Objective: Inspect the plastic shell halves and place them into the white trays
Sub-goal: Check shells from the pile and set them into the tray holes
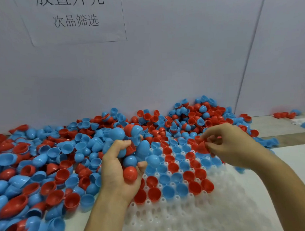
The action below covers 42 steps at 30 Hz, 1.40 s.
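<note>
While smooth, glossy red and blue plastic shells point(51, 158), each a rounded half-cup, lie heaped along the tabletop's point(288, 155) far and left edges, a white tray point(195, 215) of round dimpled pockets sits at the near edge, its far rows filled with shells open side up. Above the tray, the left hand point(119, 170) curls around a clutch of blue and red shells, and the right hand point(230, 143) pinches a red shell point(200, 146) in its fingertips.
</note>
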### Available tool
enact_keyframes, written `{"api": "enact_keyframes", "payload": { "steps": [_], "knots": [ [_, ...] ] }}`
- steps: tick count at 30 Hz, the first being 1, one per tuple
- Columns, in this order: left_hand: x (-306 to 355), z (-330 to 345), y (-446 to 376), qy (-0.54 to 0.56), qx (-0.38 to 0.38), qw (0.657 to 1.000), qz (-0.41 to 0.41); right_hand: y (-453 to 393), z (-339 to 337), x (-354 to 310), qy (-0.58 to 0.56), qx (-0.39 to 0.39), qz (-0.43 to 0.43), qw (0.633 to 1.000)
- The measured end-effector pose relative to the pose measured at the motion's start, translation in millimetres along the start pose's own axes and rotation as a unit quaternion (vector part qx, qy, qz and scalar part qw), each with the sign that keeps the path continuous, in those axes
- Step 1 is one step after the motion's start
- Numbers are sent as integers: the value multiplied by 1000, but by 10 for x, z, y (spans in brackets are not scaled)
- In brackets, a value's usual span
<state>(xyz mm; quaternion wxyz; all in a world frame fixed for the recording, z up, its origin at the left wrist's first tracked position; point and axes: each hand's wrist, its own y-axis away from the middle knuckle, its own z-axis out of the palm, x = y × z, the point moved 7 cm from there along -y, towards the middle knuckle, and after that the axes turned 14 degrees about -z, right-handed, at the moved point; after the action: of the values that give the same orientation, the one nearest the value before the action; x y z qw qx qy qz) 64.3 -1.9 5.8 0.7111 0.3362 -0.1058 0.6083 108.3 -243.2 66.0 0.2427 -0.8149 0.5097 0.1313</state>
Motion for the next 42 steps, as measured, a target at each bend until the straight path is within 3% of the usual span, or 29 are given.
{"api": "enact_keyframes", "payload": {
  "steps": [4, 7, 12, 29, 34, 39, 42],
  "knots": [
    [8, -11, -8, 6, 2, 1000, 2, 234, 162, 308, 87, -131, 54, 986],
    [4, -4, -4, 3, -4, 1000, 4, 352, 394, 364, 118, -166, 51, 978],
    [-5, -2, -20, 7, -1, 1000, 0, 400, 427, 383, 167, -148, 35, 974],
    [-3, -25, -21, 10, 0, 1000, 2, 344, 410, 466, 128, -108, 82, 983],
    [-6, -18, -9, 11, -2, 1000, 2, 355, 412, 424, 145, -140, 86, 976],
    [-33, 12, 6, 10, -4, 1000, -6, 31, 70, -44, 136, -51, -10, 989],
    [-49, 8, 0, 4, 2, 1000, -10, -185, 111, -536, -5, 0, -86, 996]
  ]
}}
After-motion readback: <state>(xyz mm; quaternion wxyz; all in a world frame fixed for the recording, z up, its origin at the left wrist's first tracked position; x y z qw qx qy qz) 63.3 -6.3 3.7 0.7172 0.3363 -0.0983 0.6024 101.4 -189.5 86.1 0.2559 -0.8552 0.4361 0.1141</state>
